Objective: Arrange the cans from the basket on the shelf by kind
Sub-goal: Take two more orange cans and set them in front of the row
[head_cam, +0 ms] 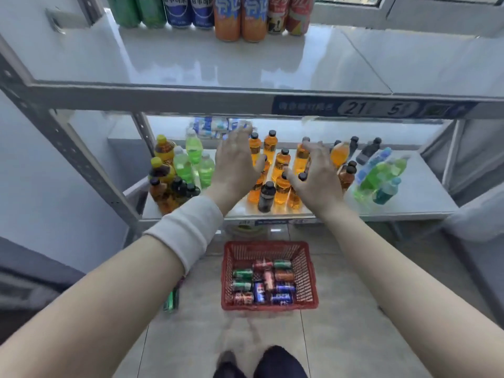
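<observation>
Eight tall drink cans stand in a row at the back of the glossy white upper shelf board, paired by kind from left to right: two green cans, two blue cans, two orange cans and two red cans. Down on the tiled floor sits one red plastic mesh basket, and about ten loose cans lie on their sides in it: three green, three blue, three red and one orange, as far as the blur allows. One more green can on the floor lies just left of the basket, partly hidden by the left forearm. Both arms reach forward in front of the lower shelf. Both the left hand, with one white wristband on its forearm, and the right hand have their fingers spread and grasp nothing. Behind them stands a crowd of plastic bottles, mostly orange with dark caps, flanked by pale green ones. One blue price label strip runs along the upper shelf's front edge
</observation>
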Motion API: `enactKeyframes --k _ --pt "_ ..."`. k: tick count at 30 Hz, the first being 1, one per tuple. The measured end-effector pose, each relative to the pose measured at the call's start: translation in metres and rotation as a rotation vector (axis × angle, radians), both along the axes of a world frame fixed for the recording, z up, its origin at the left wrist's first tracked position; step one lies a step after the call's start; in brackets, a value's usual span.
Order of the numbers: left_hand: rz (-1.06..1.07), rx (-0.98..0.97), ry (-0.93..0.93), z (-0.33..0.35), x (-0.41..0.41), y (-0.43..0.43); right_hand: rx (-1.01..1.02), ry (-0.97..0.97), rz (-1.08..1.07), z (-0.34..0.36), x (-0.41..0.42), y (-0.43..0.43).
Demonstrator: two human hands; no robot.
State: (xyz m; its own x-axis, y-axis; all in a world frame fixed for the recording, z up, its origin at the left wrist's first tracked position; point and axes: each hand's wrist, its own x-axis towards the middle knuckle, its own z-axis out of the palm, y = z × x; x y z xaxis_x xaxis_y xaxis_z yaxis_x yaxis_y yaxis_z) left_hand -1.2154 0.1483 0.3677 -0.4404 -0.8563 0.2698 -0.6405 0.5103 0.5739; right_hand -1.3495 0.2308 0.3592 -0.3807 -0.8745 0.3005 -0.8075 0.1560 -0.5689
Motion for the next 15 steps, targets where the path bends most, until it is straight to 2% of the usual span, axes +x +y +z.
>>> enactKeyframes --k 5,15 --pt "-0.003 0.033 0.008 -0.028 -0.009 0.047 0.055 -0.017 -0.001 -0.023 -0.013 0.046" --pt "0.051 0.242 -0.137 -0.107 -0.032 0.143 0.277 -0.13 0.01 -0.104 -0.053 0.153"
